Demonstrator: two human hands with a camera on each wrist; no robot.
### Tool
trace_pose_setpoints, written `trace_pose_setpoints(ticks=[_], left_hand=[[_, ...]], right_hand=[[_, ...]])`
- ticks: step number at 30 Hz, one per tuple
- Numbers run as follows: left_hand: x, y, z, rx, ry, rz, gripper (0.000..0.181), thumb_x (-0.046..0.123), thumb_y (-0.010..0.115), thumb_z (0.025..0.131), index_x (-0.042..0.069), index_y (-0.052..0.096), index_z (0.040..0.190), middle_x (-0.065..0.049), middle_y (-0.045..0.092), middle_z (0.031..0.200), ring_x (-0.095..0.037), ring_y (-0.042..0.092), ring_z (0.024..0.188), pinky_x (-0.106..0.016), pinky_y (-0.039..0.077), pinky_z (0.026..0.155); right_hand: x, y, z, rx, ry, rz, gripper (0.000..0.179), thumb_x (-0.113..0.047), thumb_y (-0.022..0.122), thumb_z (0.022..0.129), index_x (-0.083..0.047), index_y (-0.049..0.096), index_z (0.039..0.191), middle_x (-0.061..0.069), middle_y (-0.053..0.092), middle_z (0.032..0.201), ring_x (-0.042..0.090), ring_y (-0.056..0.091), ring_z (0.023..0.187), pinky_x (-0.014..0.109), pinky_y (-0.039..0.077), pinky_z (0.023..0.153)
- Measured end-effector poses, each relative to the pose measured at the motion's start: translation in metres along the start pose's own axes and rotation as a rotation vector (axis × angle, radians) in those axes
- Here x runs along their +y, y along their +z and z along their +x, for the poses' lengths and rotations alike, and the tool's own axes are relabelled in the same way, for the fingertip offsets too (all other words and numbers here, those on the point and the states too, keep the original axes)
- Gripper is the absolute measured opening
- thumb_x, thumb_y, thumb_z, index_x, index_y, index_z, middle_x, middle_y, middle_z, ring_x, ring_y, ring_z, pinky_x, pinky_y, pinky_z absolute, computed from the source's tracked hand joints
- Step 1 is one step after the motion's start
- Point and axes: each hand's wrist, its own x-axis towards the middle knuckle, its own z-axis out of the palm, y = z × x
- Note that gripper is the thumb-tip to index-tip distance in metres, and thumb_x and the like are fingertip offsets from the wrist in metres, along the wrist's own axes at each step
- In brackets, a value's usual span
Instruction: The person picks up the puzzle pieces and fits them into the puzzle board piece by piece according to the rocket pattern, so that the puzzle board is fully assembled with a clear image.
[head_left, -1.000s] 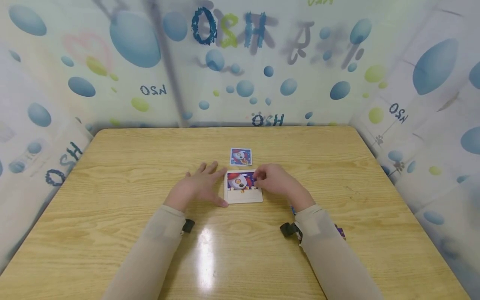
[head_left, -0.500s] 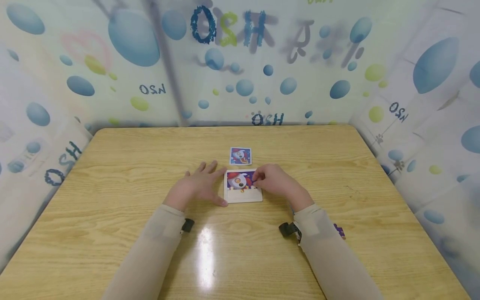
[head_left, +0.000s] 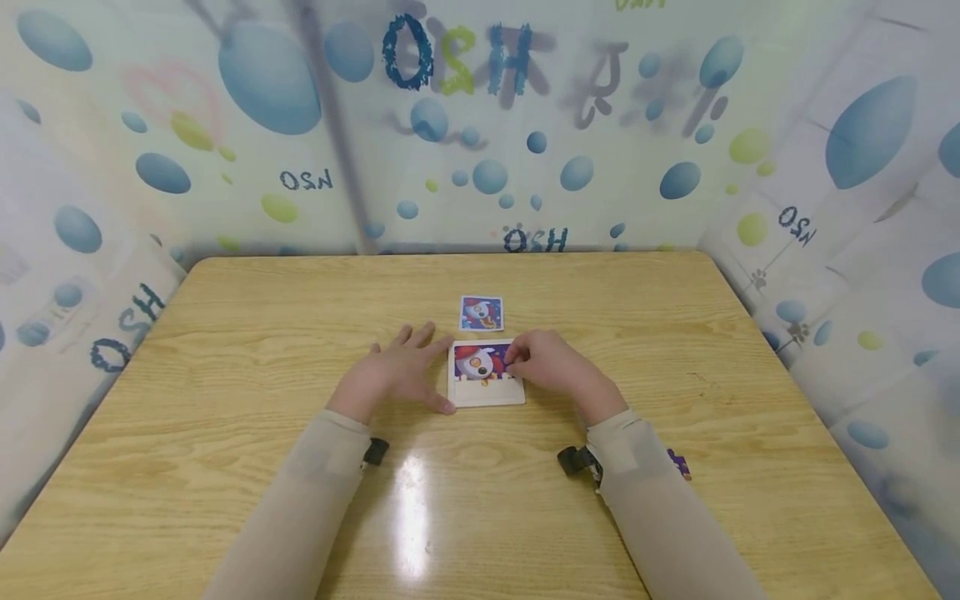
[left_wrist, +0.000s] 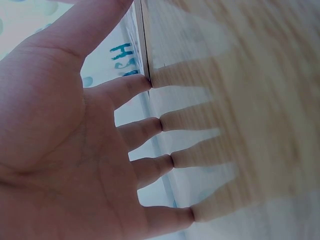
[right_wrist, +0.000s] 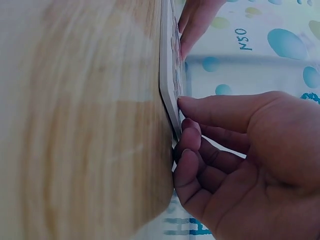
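A white-framed jigsaw puzzle [head_left: 487, 393] lies flat on the table, its upper part filled with a white cartoon face on purple and its lower strip bare. Spread along its left side, my left hand [head_left: 397, 372] touches the frame's edge with index finger and thumb. The left wrist view shows that hand's other fingertips resting on the wood. Over the puzzle's right side my right hand [head_left: 551, 362] is bent, thumb and index finger pinching at a purple puzzle piece, mostly hidden beneath them. In the right wrist view the thumb [right_wrist: 215, 109] meets the board's face.
Just behind the puzzle lies a small picture card [head_left: 482, 313] with the same character. A loose purple puzzle piece [head_left: 679, 464] shows beside the right sleeve, partly covered. The wooden table [head_left: 262, 333] ends at a patterned curtain [head_left: 480, 125] at the back and sides.
My right hand has shifted very slightly left on the puzzle, and a blue bit seen by the right wrist is now covered. The left hand stays put.
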Motion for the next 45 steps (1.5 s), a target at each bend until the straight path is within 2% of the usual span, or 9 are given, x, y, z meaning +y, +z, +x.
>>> trace_pose_setpoints(ticks=[11,23,28,32,39,42,45], left_hand=[[0.001,0.001,-0.002,0.01,0.003,0.009,0.116,0.065,0.082,0.073,0.029,0.019,0.164,-0.011,0.0,0.171,-0.044,-0.005,0.154,-0.078,0.001,0.112],[0.001,0.001,-0.001,0.01,-0.006,-0.007,0.115,0.063,0.082,0.074,0.03,0.019,0.164,-0.009,0.0,0.171,-0.042,-0.006,0.154,-0.077,0.0,0.113],[0.001,0.001,-0.002,0.015,-0.007,-0.011,0.115,0.063,0.083,0.074,0.029,0.02,0.164,-0.01,0.001,0.171,-0.043,-0.006,0.154,-0.077,0.0,0.113],[0.001,0.001,-0.001,0.017,-0.002,-0.005,0.115,0.063,0.083,0.074,0.03,0.02,0.164,-0.01,0.0,0.171,-0.043,-0.006,0.154,-0.077,0.0,0.113],[-0.001,0.001,-0.001,0.018,0.001,-0.001,0.116,0.064,0.082,0.073,0.029,0.019,0.164,-0.01,0.0,0.171,-0.043,-0.006,0.154,-0.077,0.0,0.112],[-0.002,0.001,-0.001,0.014,0.003,-0.004,0.116,0.064,0.082,0.073,0.03,0.019,0.164,-0.01,0.0,0.171,-0.043,-0.006,0.154,-0.078,0.0,0.112],[-0.002,0.002,0.0,0.012,0.003,-0.008,0.116,0.065,0.082,0.073,0.03,0.019,0.164,-0.01,0.0,0.171,-0.043,-0.006,0.154,-0.078,0.0,0.112]], right_hand=[[0.003,0.001,0.001,-0.016,0.013,0.013,0.005,-0.013,0.068,0.098,-0.01,0.071,0.096,0.004,0.064,0.088,0.018,0.056,0.08,0.029,0.047,0.071],[0.007,0.0,0.001,-0.034,-0.014,0.041,0.004,-0.013,0.07,0.096,-0.01,0.071,0.097,0.004,0.064,0.088,0.018,0.057,0.081,0.031,0.049,0.072],[0.004,-0.006,-0.004,-0.052,-0.014,0.062,0.007,-0.016,0.071,0.096,-0.013,0.071,0.102,0.004,0.063,0.094,0.02,0.057,0.083,0.031,0.049,0.071],[-0.005,-0.022,-0.016,-0.029,-0.034,0.055,0.017,-0.022,0.07,0.097,-0.015,0.071,0.112,0.003,0.063,0.099,0.023,0.056,0.086,0.032,0.05,0.068],[-0.026,-0.054,-0.049,0.081,-0.172,0.043,0.021,-0.025,0.071,0.097,-0.016,0.072,0.116,0.002,0.064,0.1,0.023,0.058,0.087,0.036,0.052,0.07],[-0.032,-0.065,-0.063,0.087,-0.198,0.031,0.021,-0.024,0.072,0.096,-0.017,0.071,0.117,0.001,0.065,0.1,0.022,0.059,0.086,0.036,0.053,0.07],[-0.033,-0.075,-0.073,0.054,-0.224,-0.023,0.023,-0.023,0.073,0.096,-0.017,0.071,0.118,0.0,0.066,0.1,0.021,0.059,0.085,0.036,0.054,0.072]])
